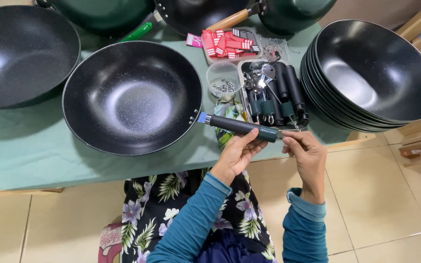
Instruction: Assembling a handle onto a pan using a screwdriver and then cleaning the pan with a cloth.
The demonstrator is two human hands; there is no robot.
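Observation:
A black speckled wok [131, 97] lies on the green-covered table [30, 146] in front of me. A dark handle with a green end [239, 127] is held level against the wok's right rim, its blue-tipped end at the rim bracket. My left hand [235, 155] supports the handle from below with fingers curled on it. At the handle's green end, my right hand [307, 155] pinches a thin metal tool or screw [288, 132]; which it is I cannot make out.
A stack of several black woks [373, 73] stands at the right. A tray of spare handles and metal brackets [275, 92], a clear cup of small screws [222, 80] and red packets [226, 44] lie behind. More woks sit at the left [20, 53] and back [103, 14].

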